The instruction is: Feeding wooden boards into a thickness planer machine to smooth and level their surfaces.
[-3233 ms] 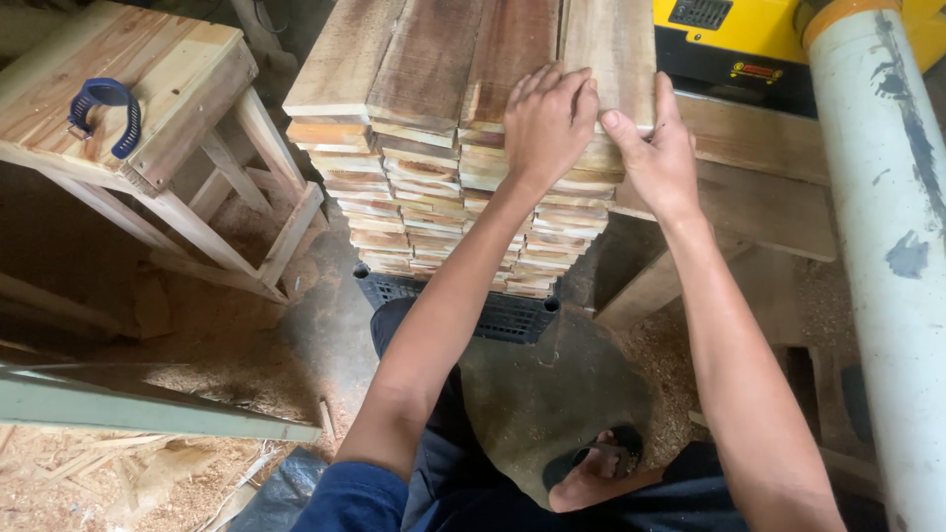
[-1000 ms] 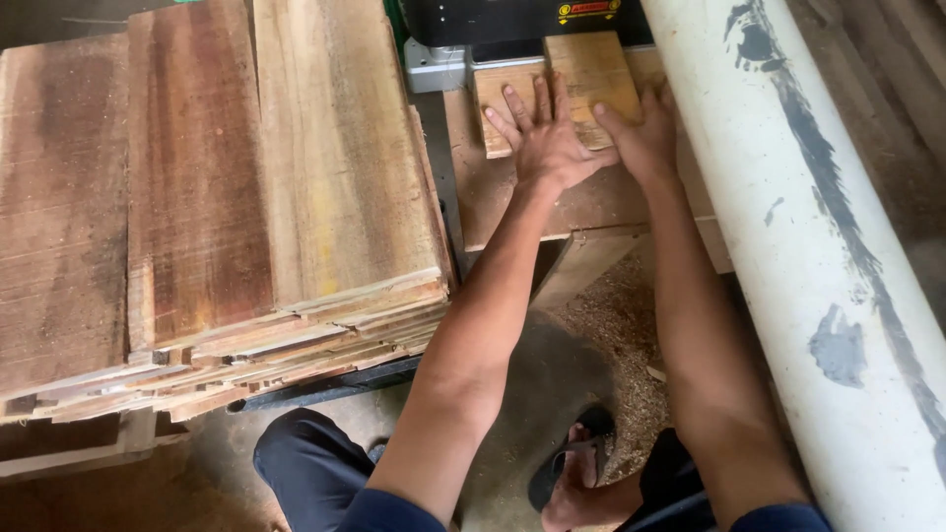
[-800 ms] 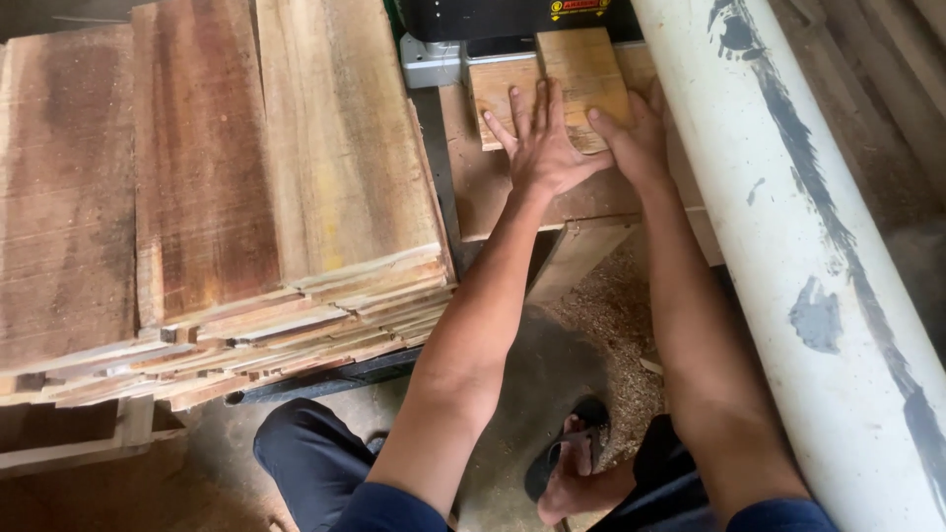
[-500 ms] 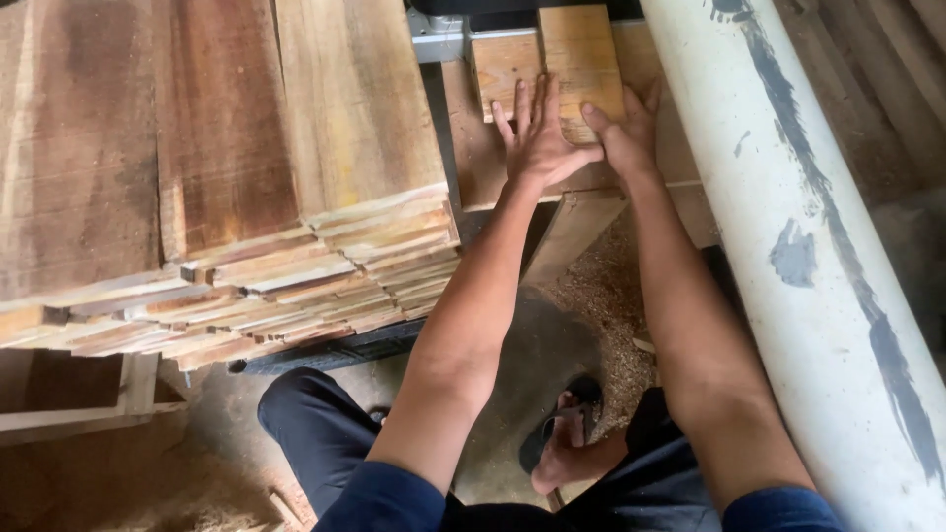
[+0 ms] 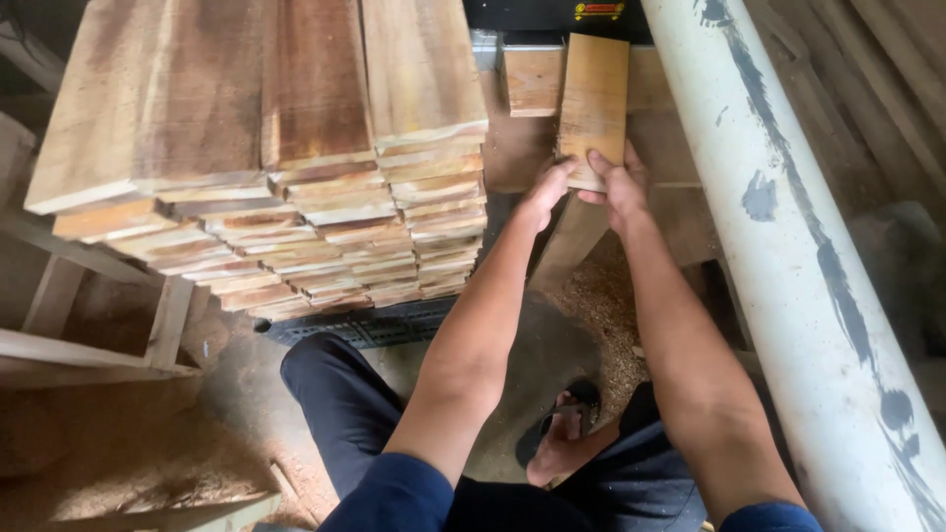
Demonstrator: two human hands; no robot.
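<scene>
At upper centre, one pale plank (image 5: 593,103) is pinched at its near end by the left hand (image 5: 545,194) and right hand (image 5: 619,187), beside a second, shorter board (image 5: 532,79).

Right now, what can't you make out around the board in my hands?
Head view only:
- Machine: cut off by the top edge.
- Near end of the light board: covered by the left hand and right hand.
- Plank stack: its base is hidden in shadow.
</scene>
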